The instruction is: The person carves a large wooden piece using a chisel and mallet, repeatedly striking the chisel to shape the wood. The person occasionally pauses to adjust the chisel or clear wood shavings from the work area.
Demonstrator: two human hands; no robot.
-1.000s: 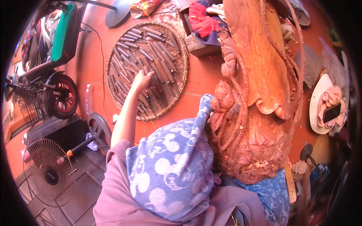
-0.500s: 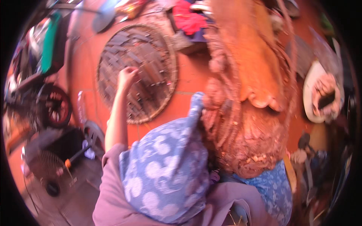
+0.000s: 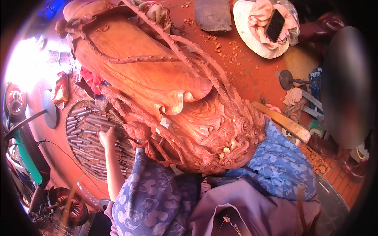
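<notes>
The person's blue, pale-patterned trousers [image 3: 149, 200] sit against a reddish carved wooden sculpture [image 3: 157, 88] with chips on its scrolled end. To its left, the left hand [image 3: 107, 138] reaches over slim, brown cylindrical tools [image 3: 86, 128] on a round woven tray [image 3: 81, 104]; what its fingers hold, I cannot tell. The right hand is hidden. Beyond, a red-and-yellow packet's [image 3: 60, 88] print is illegible.

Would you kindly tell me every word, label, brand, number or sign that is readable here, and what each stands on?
There is no readable text in this view.
Phone: dark screen, nothing legible.
Crumpled red-and-yellow packet: any print is too small to read.
Carved wood: no lettering visible.
Tools: any markings are too small to read.
</notes>
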